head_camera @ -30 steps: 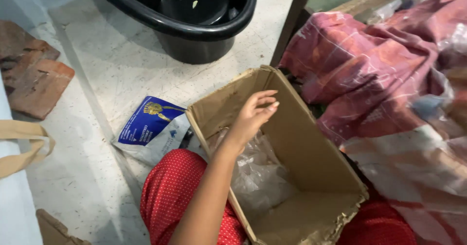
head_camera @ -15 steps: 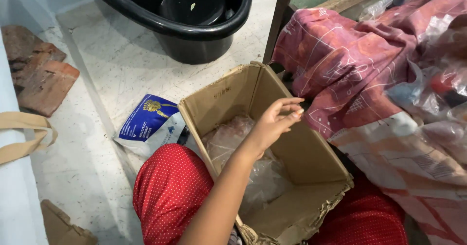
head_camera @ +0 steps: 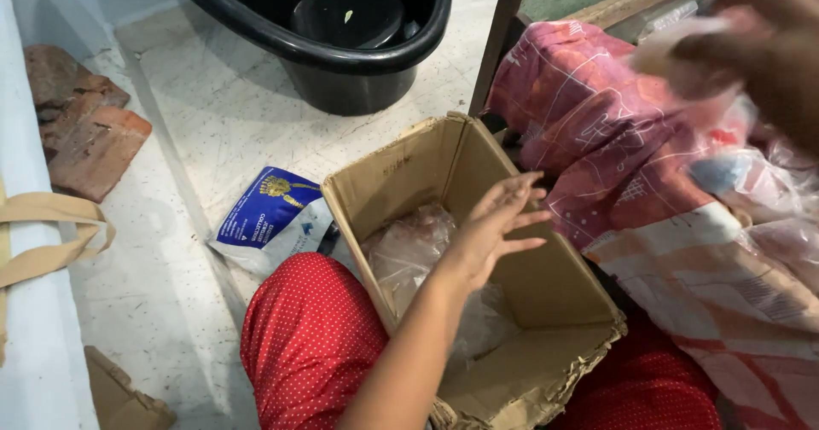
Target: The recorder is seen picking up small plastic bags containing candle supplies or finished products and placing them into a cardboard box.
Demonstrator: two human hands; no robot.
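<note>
Cardboard, worn and ragged at its near edge, made up the open box [head_camera: 512, 310] that rested between the person's knees in red dotted cloth [head_camera: 311, 336]. Inside it lay crumpled clear plastic bags [head_camera: 409, 251], piled toward the left wall. The left hand [head_camera: 495, 225] hovered over the box's opening, palm down and fingers spread, holding nothing and touching nothing that could be made out. The right hand [head_camera: 751, 46] was raised at the upper right, blurred; it seemed to be gripping something pale and filmy, perhaps another plastic bag, though the blur left its grasp impossible to tell. Below it spread a pink patterned bedsheet [head_camera: 614, 140] with more clear plastic lying on it at the right. By my reading, the step in hand was sorting plastic bags into the box, and the next move would call for bringing the right hand's load down over the opening. A blue-and-white packet [head_camera: 264, 217] lay on the floor just beside the box, a black tub [head_camera: 358, 55] beyond.
</note>
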